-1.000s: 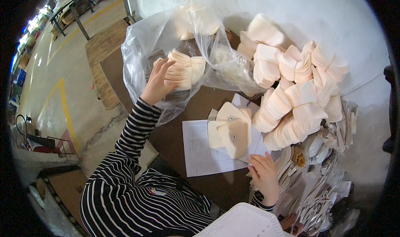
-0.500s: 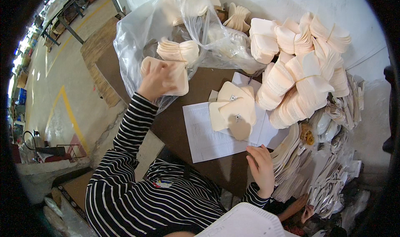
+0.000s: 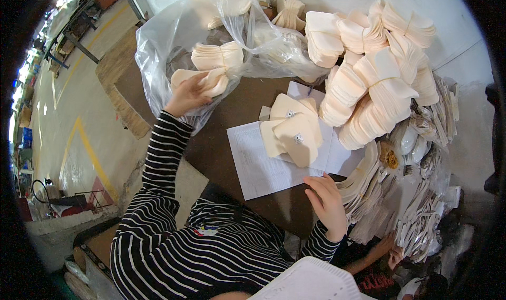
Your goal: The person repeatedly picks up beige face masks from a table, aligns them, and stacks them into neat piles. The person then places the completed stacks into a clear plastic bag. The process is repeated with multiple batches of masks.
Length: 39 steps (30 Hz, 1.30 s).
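Observation:
My left hand (image 3: 188,95) is closed on a stack of cream pads (image 3: 215,83) with rounded corners, at the mouth of a clear plastic bag (image 3: 153,52). The stack bends under my fingers. Just behind it lies a second banded bundle of pads (image 3: 219,56). My right hand (image 3: 328,202) is empty, fingers stretched out, by the near edge of the white printed sheets (image 3: 247,168). On these sheets several loose cream pads (image 3: 298,139) overlap, two of them bearing a small dark printed mark.
Banded pad bundles (image 3: 382,84) are heaped on the right against the white wall. Nearer lie packed pale strips (image 3: 416,223) and a clump of yellow rubber bands (image 3: 389,159). Another person's hand (image 3: 395,257) shows at the lower right. Left of the brown table (image 3: 211,158) is floor.
My left hand has closed on the stack, which was lying flat under spread fingers and is now bent and partly raised. My right hand has barely moved. The whole view has shifted slightly.

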Available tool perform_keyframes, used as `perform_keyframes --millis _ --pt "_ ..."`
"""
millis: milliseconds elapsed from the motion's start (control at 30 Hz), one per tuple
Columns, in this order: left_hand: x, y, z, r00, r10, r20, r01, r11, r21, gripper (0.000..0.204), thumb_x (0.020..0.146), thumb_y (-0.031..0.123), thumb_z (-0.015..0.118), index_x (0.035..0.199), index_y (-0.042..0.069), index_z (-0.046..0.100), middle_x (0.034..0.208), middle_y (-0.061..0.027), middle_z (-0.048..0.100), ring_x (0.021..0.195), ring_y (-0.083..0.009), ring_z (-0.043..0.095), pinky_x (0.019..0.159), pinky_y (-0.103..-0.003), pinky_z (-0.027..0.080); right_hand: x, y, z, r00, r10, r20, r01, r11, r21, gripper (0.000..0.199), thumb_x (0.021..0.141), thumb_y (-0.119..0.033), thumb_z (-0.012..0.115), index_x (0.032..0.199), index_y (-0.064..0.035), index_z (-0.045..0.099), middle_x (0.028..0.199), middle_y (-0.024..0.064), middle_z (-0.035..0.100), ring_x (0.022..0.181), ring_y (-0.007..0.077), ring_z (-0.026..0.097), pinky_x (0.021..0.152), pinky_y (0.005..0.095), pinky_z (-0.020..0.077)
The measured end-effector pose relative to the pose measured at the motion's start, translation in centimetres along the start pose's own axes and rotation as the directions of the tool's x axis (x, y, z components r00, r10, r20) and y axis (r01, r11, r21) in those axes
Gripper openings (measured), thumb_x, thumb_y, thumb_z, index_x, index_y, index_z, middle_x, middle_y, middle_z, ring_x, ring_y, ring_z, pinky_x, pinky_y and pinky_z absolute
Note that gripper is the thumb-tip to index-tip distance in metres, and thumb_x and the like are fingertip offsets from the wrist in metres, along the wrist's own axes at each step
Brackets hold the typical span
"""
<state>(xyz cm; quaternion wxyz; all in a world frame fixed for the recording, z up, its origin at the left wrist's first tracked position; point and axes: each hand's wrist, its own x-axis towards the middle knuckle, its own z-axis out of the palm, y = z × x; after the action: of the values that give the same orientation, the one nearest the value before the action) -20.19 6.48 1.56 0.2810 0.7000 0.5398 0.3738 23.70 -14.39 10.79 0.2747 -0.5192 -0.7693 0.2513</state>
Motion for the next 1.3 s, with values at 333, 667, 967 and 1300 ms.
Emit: perform_keyframes --millis 333,667,967,1300 --pt "-1.2 0.5 0.5 0.949 0.160 -0.273 -0.020 0.890 0.455 0.062 0.070 0.012 0.080 0.128 0.009 0.057 0.121 -0.0101 0.065 0.115 -0.0323 0.061 0.102 -0.048 0.048 -0.2 0.1 0.7 0.993 0.048 0.106 -0.047 0.999 -0.012 0.029 0.087 -0.004 0.068 0.116 -0.0031 0.067 0.110 0.0136 0.069 0.106 0.0317 0.064 0.107 0.0510 0.0410" --pt "-6.3 10.7 2.3 0.899 -0.419 -0.127 0.022 0.335 -0.942 0.045 0.092 0.032 0.062 0.129 0.009 0.055 0.122 -0.0093 0.063 0.113 -0.0280 0.061 0.097 -0.049 0.053 1.2 -0.7 2.4 0.961 0.114 -0.253 0.017 0.886 0.463 0.094 0.076 -0.033 0.084 0.149 -0.0018 0.034 0.151 0.0184 0.039 0.138 0.0352 0.042 0.115 0.0483 0.0318" --pt "-16.2 15.5 19.0 0.902 -0.244 0.355 0.334 -0.125 -0.934 0.100 0.078 0.038 0.080 0.156 0.010 0.022 0.151 -0.0133 0.042 0.137 -0.0293 0.044 0.112 -0.045 0.039 3.0 -2.8 6.8 0.910 0.181 -0.374 -0.020 0.919 0.394 0.083 0.063 -0.016 0.092 0.135 0.0000 0.054 0.121 0.0123 0.052 0.113 0.0249 0.056 0.094 0.0350 0.0475" --pt "-10.5 12.2 14.3 0.812 0.222 0.540 -0.028 0.939 -0.344 0.112 0.070 0.016 0.088 0.157 0.004 0.018 0.158 -0.0206 0.027 0.148 -0.0328 0.027 0.121 -0.044 0.022 -1.7 4.2 6.0 0.979 0.060 -0.193 -0.081 0.992 -0.099 0.097 0.057 -0.018 0.094 0.142 -0.0176 0.047 0.152 0.0230 0.031 0.140 0.0431 0.031 0.111 0.0524 0.0346"
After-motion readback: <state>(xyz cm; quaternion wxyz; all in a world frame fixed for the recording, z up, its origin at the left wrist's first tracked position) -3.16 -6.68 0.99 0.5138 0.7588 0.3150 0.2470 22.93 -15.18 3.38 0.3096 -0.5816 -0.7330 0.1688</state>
